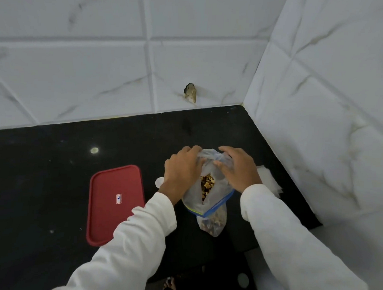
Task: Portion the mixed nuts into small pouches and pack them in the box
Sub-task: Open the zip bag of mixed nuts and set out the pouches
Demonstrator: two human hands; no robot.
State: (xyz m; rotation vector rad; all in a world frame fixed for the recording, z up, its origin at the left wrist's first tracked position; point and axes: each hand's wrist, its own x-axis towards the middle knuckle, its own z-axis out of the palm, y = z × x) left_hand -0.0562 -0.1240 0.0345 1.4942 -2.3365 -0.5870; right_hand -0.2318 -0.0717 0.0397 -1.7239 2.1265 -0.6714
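Several things are hard for us to make out. A small white round object (pixel 159 182) shows only as a sliver at 9 o'clock from our left hand (pixel 181 169), the rest is behind the wrist, and we cannot say what it is. A stack of thin white sheets (pixel 269 179) lies at 3 o'clock from our right hand (pixel 237 169), partly covered by the white sleeve (pixel 277 218); whether these are the small pouches we cannot tell. The box itself we do not see, only a red lid (pixel 116 204) lying flat on the black counter (pixel 40 181), at 9 o'clock from the bag.

The clear plastic bag (pixel 209 196) stands near the middle of the counter, between our two hands. It has a blue zip strip along its mouth. The mixed nuts (pixel 207 185) are visible through the open mouth, and more of them show through the plastic at the bottom, at 6 o'clock.

Both hands grip the top edge of the bag, the left hand on its left side and the right hand on its right side, fingers closed on the plastic and holding the mouth apart.

The red lid carries a small white label (pixel 118 199) with a red border and a blue mark; the mark is too small to read with certainty.
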